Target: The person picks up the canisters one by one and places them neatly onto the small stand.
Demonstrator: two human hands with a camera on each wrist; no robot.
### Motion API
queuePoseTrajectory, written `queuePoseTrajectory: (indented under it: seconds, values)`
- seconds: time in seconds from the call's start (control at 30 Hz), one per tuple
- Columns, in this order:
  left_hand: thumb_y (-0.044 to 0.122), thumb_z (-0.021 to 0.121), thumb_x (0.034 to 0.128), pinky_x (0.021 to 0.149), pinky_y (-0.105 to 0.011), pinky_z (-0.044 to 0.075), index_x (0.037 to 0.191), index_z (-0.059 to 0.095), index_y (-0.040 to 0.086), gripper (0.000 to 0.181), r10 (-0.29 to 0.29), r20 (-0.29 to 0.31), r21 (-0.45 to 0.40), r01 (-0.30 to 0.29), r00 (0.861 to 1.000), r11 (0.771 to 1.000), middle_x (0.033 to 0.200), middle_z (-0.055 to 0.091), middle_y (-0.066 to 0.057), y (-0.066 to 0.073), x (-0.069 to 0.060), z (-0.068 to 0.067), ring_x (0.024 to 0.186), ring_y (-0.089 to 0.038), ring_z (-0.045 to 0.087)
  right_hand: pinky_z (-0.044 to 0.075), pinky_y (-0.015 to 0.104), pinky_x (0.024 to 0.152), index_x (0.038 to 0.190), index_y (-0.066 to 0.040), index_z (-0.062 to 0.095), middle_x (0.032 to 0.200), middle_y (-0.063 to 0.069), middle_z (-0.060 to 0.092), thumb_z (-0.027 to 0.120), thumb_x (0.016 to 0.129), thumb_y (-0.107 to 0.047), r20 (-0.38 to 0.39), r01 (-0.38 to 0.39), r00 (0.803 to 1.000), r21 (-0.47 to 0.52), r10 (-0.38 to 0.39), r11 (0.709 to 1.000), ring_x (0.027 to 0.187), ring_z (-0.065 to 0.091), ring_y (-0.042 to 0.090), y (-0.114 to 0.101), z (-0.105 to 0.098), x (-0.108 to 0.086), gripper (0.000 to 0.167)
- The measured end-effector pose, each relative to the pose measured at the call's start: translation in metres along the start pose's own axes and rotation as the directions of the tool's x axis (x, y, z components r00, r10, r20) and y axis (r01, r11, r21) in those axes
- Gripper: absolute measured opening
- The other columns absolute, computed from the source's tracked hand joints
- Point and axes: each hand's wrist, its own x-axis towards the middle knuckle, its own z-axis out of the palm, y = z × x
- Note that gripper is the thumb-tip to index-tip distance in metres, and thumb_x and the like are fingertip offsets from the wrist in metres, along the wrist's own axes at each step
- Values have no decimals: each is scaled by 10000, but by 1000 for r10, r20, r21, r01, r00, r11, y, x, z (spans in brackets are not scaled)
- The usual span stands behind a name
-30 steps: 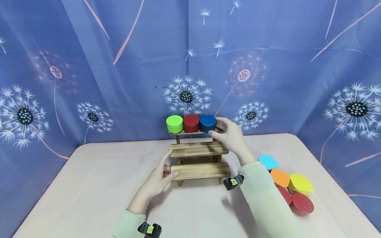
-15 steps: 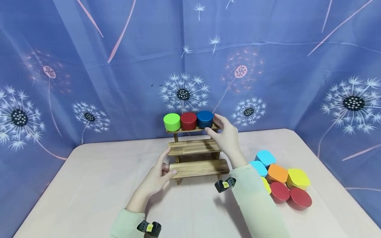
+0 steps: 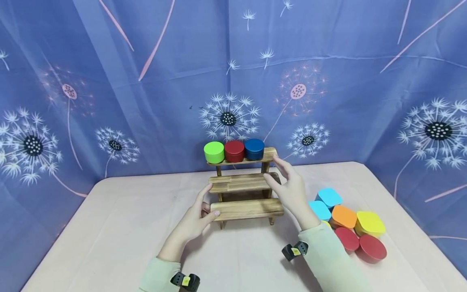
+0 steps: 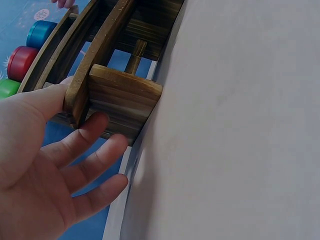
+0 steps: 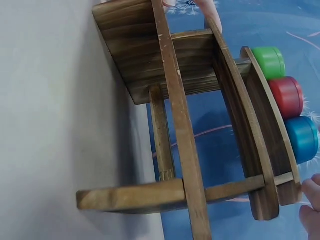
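A three-tier wooden display stand stands mid-table. On its top shelf, side by side, sit a green round tin, a red round tin and a blue round tin, the blue one rightmost. My left hand holds the stand's left end: the thumb lies on the bottom shelf, a fingertip at the middle shelf's end. In the left wrist view the other fingers spread off the wood. My right hand, fingers apart and holding nothing, is by the stand's right end, away from the blue tin.
Right of the right forearm lies a cluster of coloured pieces: light blue, orange, yellow and dark red ones. A blue dandelion-print cloth hangs directly behind the table.
My right hand has let go of the blue tin and moved down and right from the top shelf. The tins stay in place; my left hand keeps its hold on the stand.
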Motion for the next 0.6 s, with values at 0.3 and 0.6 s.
queuePoseTrajectory:
  seconds: [0.3, 0.6]
  values:
    - [212, 647, 903, 619, -240, 434, 1494, 113, 409, 820, -6, 2, 8, 6, 1000, 1000, 820, 562, -26, -1, 0, 1, 682, -122, 498, 349, 316, 1082, 1342, -30, 499, 1366, 147, 520, 696, 860, -141, 28, 12, 1000, 5, -12, 1000, 1285, 475, 290, 2, -18, -20, 533]
    - [214, 646, 904, 614, -237, 435, 1494, 106, 411, 824, 5, -2, 4, -5, 1000, 1000, 819, 553, -34, -3, 1, 2, 681, -128, 498, 343, 452, 1072, 1336, -56, 504, 1327, 156, 547, 696, 865, -183, 62, -34, 997, -71, 38, 997, 1264, 488, 321, 5, -45, -37, 524]
